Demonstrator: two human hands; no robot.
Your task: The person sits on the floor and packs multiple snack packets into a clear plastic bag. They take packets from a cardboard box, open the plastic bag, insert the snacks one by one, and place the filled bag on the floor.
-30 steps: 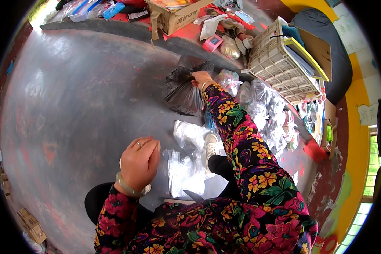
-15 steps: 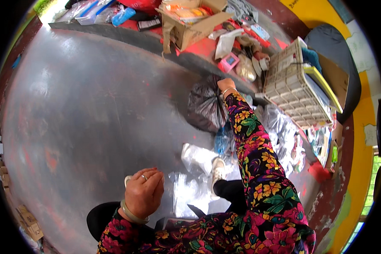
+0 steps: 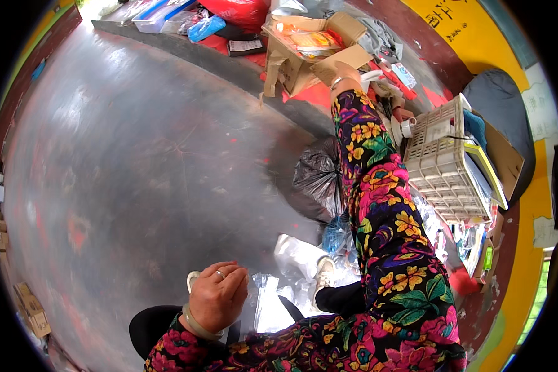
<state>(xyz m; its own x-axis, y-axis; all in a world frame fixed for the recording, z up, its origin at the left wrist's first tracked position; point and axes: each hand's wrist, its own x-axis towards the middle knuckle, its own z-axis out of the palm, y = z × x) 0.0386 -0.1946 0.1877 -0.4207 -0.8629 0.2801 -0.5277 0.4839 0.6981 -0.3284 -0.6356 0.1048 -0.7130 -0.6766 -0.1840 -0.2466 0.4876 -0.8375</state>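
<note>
My right hand [image 3: 346, 75] reaches far forward over the raised ledge, beside the front flap of an open cardboard box [image 3: 289, 69]. Its fingers are hidden behind the back of the hand, so I cannot see whether it grips anything. White plastic [image 3: 372, 77] shows just to its right. Below the outstretched forearm, a tied black plastic bag [image 3: 319, 177] rests on the floor against the ledge. My left hand [image 3: 220, 294] stays low, near my body, its fingers curled and pressed together; I see nothing in them.
To the right stands a beige plastic crate [image 3: 443, 167] with folders and cardboard. Clear plastic packaging [image 3: 294, 255] lies by my shoe. A red bag [image 3: 239, 13] and a blue-rimmed container [image 3: 158, 20] sit along the ledge [image 3: 186, 57]. Another hand [image 3: 403, 114] shows by the crate.
My right hand has moved from the top of the black bag, forward to the cardboard box flap. My left hand has barely moved. The view has shifted, so things sit lower and further right.
</note>
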